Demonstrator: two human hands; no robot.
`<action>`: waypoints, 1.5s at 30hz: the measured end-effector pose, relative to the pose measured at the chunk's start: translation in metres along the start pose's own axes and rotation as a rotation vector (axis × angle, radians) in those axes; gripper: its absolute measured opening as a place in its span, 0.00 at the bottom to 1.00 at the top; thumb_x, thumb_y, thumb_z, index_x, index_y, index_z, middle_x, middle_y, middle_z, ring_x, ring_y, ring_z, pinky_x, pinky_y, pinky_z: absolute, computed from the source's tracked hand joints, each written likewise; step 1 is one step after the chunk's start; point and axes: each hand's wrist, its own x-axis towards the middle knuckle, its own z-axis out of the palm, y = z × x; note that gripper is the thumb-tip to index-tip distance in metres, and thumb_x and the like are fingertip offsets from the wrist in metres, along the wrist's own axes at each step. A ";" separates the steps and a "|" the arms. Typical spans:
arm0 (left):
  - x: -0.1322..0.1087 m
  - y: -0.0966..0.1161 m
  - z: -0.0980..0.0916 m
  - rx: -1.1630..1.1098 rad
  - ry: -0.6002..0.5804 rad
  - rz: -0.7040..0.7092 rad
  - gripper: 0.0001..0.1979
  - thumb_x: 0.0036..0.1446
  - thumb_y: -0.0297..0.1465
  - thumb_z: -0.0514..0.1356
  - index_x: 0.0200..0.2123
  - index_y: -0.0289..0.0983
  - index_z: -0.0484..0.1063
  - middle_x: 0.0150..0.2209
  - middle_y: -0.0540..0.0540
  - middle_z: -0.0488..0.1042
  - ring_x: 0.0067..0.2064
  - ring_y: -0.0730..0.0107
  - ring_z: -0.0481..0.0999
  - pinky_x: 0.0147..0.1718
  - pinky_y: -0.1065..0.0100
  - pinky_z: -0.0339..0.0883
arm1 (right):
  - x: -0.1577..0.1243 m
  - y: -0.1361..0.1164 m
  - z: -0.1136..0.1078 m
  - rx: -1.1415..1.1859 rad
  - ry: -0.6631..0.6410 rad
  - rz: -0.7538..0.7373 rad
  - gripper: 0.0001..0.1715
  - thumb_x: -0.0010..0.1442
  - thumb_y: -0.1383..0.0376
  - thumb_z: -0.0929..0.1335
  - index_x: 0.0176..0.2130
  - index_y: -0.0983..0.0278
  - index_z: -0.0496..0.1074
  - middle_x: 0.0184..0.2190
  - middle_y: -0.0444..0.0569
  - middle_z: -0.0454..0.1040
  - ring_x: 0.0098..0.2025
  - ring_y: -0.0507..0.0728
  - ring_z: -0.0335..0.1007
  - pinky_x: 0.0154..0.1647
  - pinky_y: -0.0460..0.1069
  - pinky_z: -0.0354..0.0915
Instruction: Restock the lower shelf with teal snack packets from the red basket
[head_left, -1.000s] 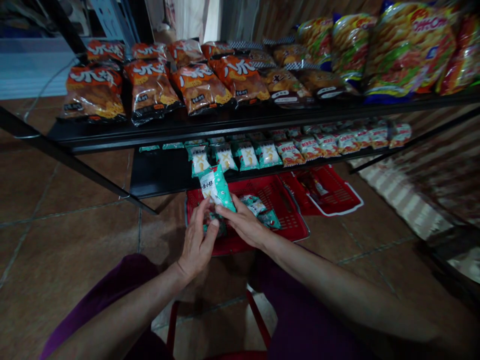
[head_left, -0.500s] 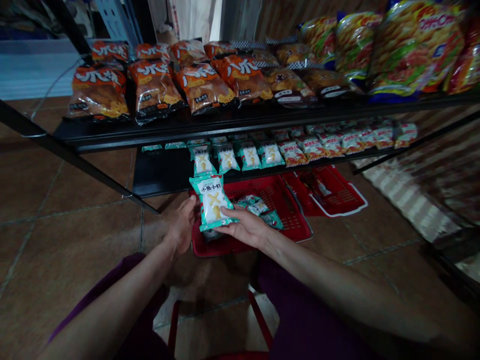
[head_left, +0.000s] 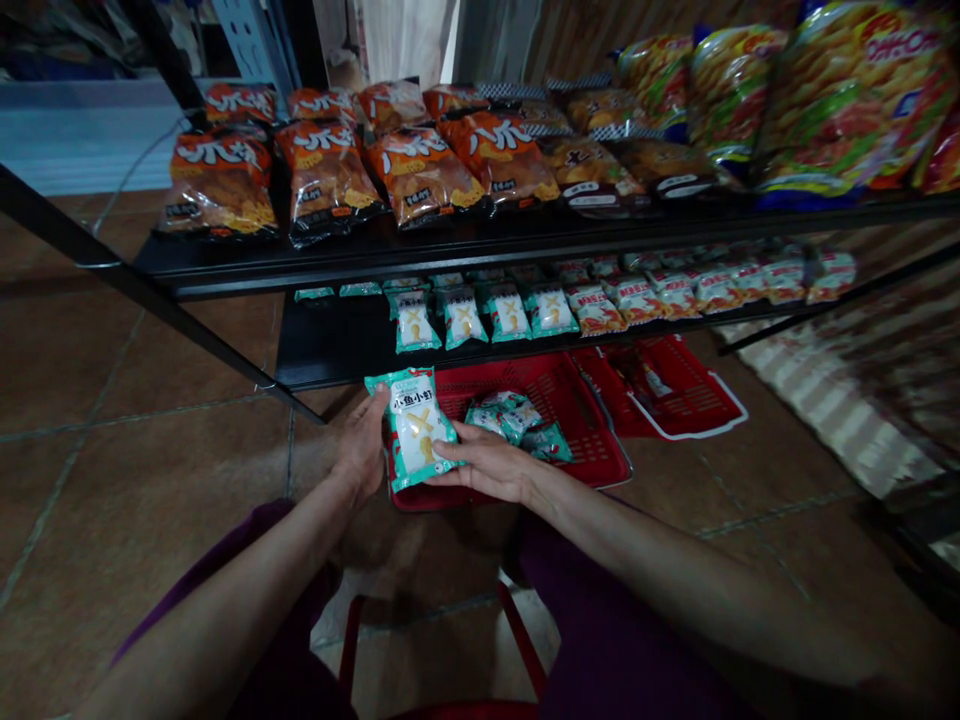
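Snack bag (head_left: 414, 430), green and white, held tilted with its printed front facing up, just above the near left corner of a red basket (head_left: 525, 375). Fingers of the right hand (head_left: 491, 462) closed on the lower right corner, thumb across the front, others tucked behind. Fingers of the left hand (head_left: 361, 450) closed on the upper left edge, one tip over the front, others mostly hidden. Inside the basket, green packets (head_left: 504, 415) in a loose heap. Just to the right, a second basket (head_left: 694, 372) with a white handle (head_left: 705, 434). Beyond, on a black lower shelf (head_left: 330, 340), four green-and-white bags (head_left: 509, 312) in front, then red-and-white bags (head_left: 666, 296). Higher up, orange bags (head_left: 326, 185) on the upper shelf (head_left: 420, 258).
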 end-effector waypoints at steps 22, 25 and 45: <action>-0.008 -0.011 -0.005 0.323 -0.146 0.047 0.21 0.44 0.47 0.64 0.34 0.35 0.72 0.26 0.48 0.76 0.24 0.72 0.72 0.24 0.73 0.66 | 0.011 -0.015 0.003 0.030 0.298 -0.153 0.10 0.48 0.63 0.73 0.32 0.64 0.73 0.26 0.43 0.75 0.28 0.49 0.68 0.29 0.44 0.64; -0.013 -0.012 -0.007 0.407 -0.176 0.031 0.22 0.43 0.45 0.65 0.37 0.35 0.73 0.31 0.45 0.77 0.29 0.67 0.75 0.27 0.70 0.68 | 0.016 -0.016 0.000 0.137 0.325 -0.164 0.06 0.50 0.67 0.71 0.32 0.65 0.74 0.27 0.44 0.76 0.28 0.50 0.69 0.31 0.45 0.65; -0.031 -0.038 -0.026 0.745 -0.077 0.382 0.15 0.51 0.40 0.61 0.41 0.41 0.71 0.32 0.47 0.75 0.34 0.65 0.73 0.37 0.69 0.63 | 0.034 -0.015 -0.001 0.327 0.420 -0.215 0.02 0.52 0.71 0.68 0.31 0.66 0.72 0.28 0.48 0.77 0.32 0.54 0.73 0.44 0.53 0.68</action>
